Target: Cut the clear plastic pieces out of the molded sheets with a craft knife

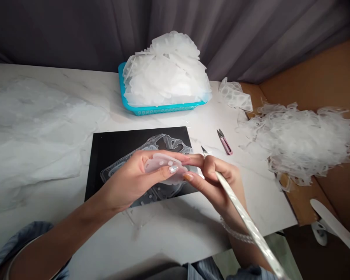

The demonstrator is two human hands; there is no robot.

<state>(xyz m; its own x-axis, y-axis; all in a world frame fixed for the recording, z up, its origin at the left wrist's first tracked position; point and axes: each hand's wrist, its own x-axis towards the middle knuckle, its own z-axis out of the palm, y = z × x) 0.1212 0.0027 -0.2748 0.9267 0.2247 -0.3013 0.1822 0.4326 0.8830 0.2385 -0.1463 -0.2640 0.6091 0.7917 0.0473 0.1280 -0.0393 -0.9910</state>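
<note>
My left hand (137, 173) pinches a translucent white plastic piece (163, 161) with small round holes, its thumb lying across the front. Long and pale, a craft knife (239, 202) is tucked in my right hand (221, 177), with its dark pointed tip (203, 150) sticking out past the knuckles. The right thumb and forefinger also touch the right end of the plastic piece. Beneath both hands, a clear cut-out plastic sheet (116, 167) lies on a black mat (102, 146), partly hidden by the hands.
A blue basket (169, 109) heaped with translucent pieces (166, 74) stands at the back. Pink-handled thread snips (224, 142) lie right of the mat. Lacy plastic scraps (303, 136) pile up over a cardboard box (315, 77) at right. Translucent sheets (32, 136) cover the left side.
</note>
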